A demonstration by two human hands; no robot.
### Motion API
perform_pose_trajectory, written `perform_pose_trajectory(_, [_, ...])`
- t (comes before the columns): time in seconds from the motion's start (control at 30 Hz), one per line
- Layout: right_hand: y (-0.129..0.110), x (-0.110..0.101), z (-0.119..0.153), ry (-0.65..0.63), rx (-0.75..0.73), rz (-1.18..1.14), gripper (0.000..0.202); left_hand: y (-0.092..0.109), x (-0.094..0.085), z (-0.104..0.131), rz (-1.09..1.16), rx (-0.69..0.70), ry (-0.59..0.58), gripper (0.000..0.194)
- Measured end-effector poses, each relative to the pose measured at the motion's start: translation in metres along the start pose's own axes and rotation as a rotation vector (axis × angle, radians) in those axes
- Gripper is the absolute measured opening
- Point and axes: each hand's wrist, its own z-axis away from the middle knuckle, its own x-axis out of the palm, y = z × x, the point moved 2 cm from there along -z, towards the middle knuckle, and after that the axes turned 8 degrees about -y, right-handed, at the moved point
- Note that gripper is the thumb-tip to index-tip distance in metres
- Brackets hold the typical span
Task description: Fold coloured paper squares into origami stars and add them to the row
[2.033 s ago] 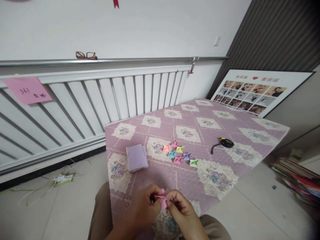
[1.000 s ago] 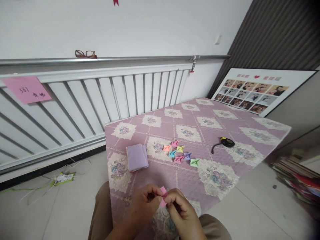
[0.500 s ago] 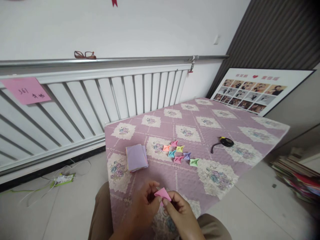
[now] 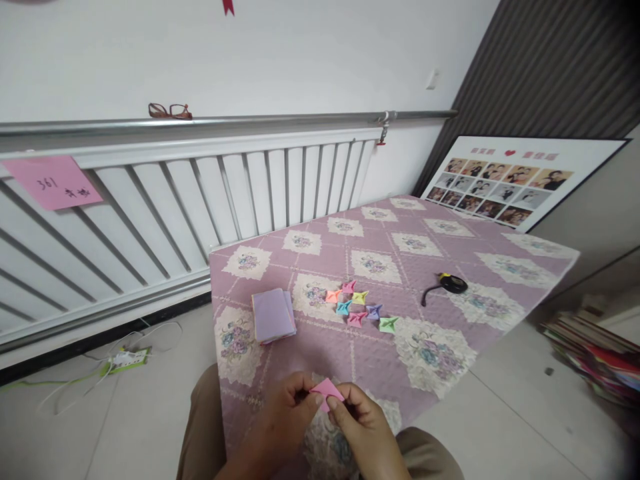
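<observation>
Head view: one folded pink paper [image 4: 327, 388], pinched between left hand [image 4: 287, 417] and right hand [image 4: 367, 427], near edge of table [image 4: 320, 350]; paper stack [image 4: 274, 315], beyond.

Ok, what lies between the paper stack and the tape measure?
Seven small folded paper pieces, on the floral tablecloth between the paper stack and the tape measure; the head view shows it.

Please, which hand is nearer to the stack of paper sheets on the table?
Left. The left hand is on the near side of the stack, slightly to its right; the right hand is also on the near side, but farther right.
</observation>
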Motion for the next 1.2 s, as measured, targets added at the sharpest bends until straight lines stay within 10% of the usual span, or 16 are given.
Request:
perform_pose_trajectory(0.63, [-0.002, -0.001, 0.002, 0.175, -0.139, -0.011, 0.037, -0.005, 0.009, -0.001, 0.084, -0.087, 0.017, 0.021])
perform_pose_trajectory(1.2, [-0.014, -0.006, 0.005, 0.088, -0.376, 0.351, 0.014, -0.003, 0.013, 0.002, 0.146, -0.019, -0.072, 0.018])
